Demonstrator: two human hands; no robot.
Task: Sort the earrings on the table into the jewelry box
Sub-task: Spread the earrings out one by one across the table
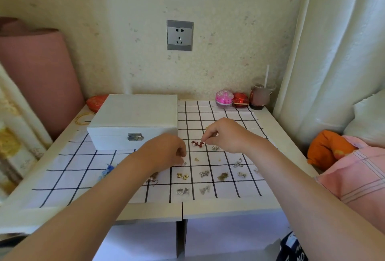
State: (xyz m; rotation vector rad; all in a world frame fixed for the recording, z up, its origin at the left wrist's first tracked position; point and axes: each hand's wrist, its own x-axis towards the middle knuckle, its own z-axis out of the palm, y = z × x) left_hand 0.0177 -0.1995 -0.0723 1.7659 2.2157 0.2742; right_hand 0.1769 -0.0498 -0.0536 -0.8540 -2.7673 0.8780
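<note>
A white jewelry box (133,119) stands shut, its metal clasp (135,136) facing me, at the back left of the checked cloth (68,169). Several pairs of earrings lie spread over the cloth: red ones (196,143), gold ones (182,175), silver ones (204,173) and blue ones (107,170). My left hand (166,152) hovers low in front of the box with fingers curled down over a tiny earring (185,163). My right hand (226,134) pinches something small just right of the red earrings; what it holds is too small to tell.
At the back right stand a pink round case (224,98), a red case (240,100) and a cup with a straw (260,95). A gold bangle (83,118) and a red pouch (96,102) lie left of the box. A bed with pillows borders the right side.
</note>
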